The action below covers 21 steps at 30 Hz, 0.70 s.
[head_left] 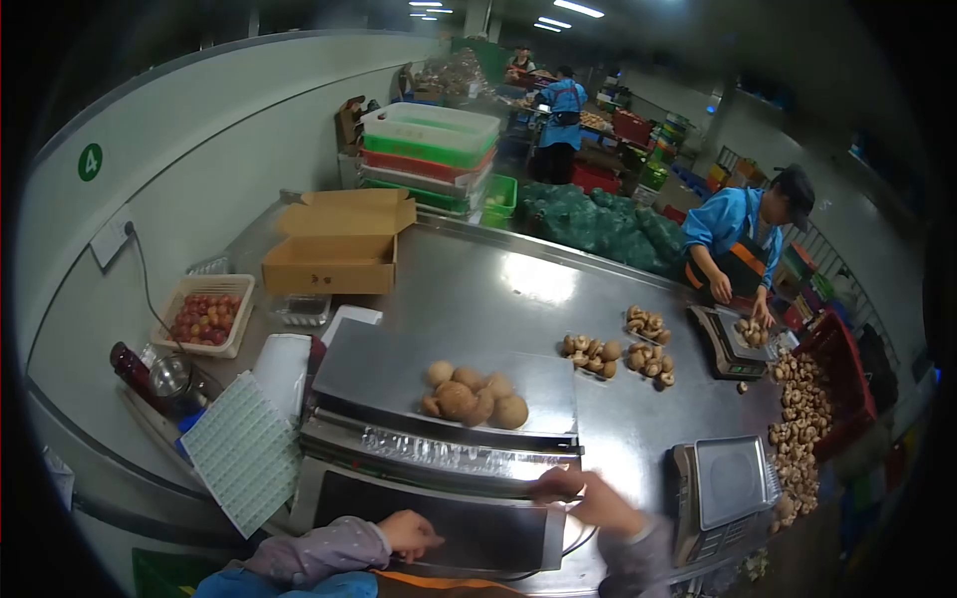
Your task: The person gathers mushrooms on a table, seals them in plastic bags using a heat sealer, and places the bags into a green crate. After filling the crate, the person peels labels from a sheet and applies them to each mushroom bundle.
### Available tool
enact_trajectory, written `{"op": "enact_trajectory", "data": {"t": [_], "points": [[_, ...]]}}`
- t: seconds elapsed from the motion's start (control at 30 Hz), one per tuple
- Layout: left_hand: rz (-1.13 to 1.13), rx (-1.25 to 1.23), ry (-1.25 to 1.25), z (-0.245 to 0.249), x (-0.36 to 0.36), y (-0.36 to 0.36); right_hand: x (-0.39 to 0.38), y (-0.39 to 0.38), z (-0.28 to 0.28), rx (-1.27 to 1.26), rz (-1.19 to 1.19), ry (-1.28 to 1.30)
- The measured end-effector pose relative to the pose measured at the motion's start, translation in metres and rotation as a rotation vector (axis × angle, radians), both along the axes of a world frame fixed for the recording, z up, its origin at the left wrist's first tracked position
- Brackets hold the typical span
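Head view: the left hand (409, 534) is loosely curled over the dark plate (483, 523), fingers toward 3 o'clock; its grip I cannot tell. At its 1 o'clock, mushrooms (474, 396) lie on the metal top (369, 369), their cluster running 10 to 4 o'clock. Nearer them, the blurred right hand (590, 500) bends toward 9 o'clock, hold unclear.

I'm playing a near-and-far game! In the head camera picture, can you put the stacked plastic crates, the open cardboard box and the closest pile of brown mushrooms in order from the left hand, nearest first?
From the left hand:
1. Brown mushrooms, just ahead, slightly right.
2. Cardboard box, farther ahead, to the left.
3. Plastic crates, beyond the box.
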<state>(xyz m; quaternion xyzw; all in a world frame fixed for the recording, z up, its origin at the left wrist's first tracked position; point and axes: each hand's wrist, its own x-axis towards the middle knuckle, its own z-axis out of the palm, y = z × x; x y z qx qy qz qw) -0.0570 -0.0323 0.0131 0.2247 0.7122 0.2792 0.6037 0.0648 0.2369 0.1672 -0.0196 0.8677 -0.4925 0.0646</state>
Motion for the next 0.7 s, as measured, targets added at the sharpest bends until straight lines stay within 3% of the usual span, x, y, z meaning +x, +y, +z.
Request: {"op": "enact_trajectory", "data": {"t": [0.03, 0.07, 0.1, 0.13, 0.17, 0.23, 0.27, 0.33, 0.37, 0.43, 0.5, 0.53, 0.6, 0.63, 0.7], "points": [[0.040, 0.024, -0.025, -0.004, -0.002, -0.003, 0.000, 0.015, 0.030, 0.096, -0.310, 0.162], [0.045, 0.020, -0.018, 0.001, -0.003, -0.005, 0.005, 0.045, 0.025, 0.602, -0.480, 0.015], [0.054, 0.006, -0.008, 0.007, -0.002, -0.003, 0.009, 0.044, 0.043, 0.829, -0.211, -0.175], [0.067, -0.007, -0.006, 0.010, 0.000, -0.001, 0.010, 0.032, 0.052, 0.543, 0.071, -0.073], [0.019, 0.027, -0.006, 0.003, -0.003, -0.001, 0.004, 0.037, 0.064, 0.530, 0.083, -0.094], [-0.030, 0.061, -0.003, -0.007, -0.005, -0.005, -0.004, 0.047, 0.071, -0.635, 0.518, 0.182], [-0.099, 0.128, 0.063, 0.017, -0.011, -0.003, 0.002, 0.045, 0.060, -0.664, 0.508, 0.158], [-0.150, 0.202, 0.078, 0.039, -0.025, -0.004, -0.011, 0.053, 0.039, -0.283, -0.542, 0.206], [-0.168, 0.241, 0.062, 0.050, -0.034, -0.007, -0.008, 0.057, 0.004, 0.034, -0.453, 0.226], [-0.061, 0.262, 0.006, 0.065, -0.052, -0.016, -0.005, 0.041, -0.015, 0.329, -0.227, 0.158], [0.014, 0.320, 0.089, 0.088, -0.075, -0.024, -0.005, 0.041, -0.026, 0.422, -0.144, 0.088], [0.023, 0.349, 0.223, 0.098, -0.088, -0.029, -0.007, 0.048, -0.033, 0.508, -0.108, 0.162], [-0.172, 0.599, 1.038, 0.111, -0.114, -0.040, -0.011, 0.061, -0.037, 0.700, -0.048, 0.330], [-0.343, 0.593, 1.322, 0.113, -0.128, -0.044, -0.013, 0.066, -0.033, 0.794, -0.014, 0.324], [-0.591, 0.480, 1.464, 0.116, -0.147, -0.044, -0.016, 0.072, -0.038, 0.898, 0.050, 0.297]]}}
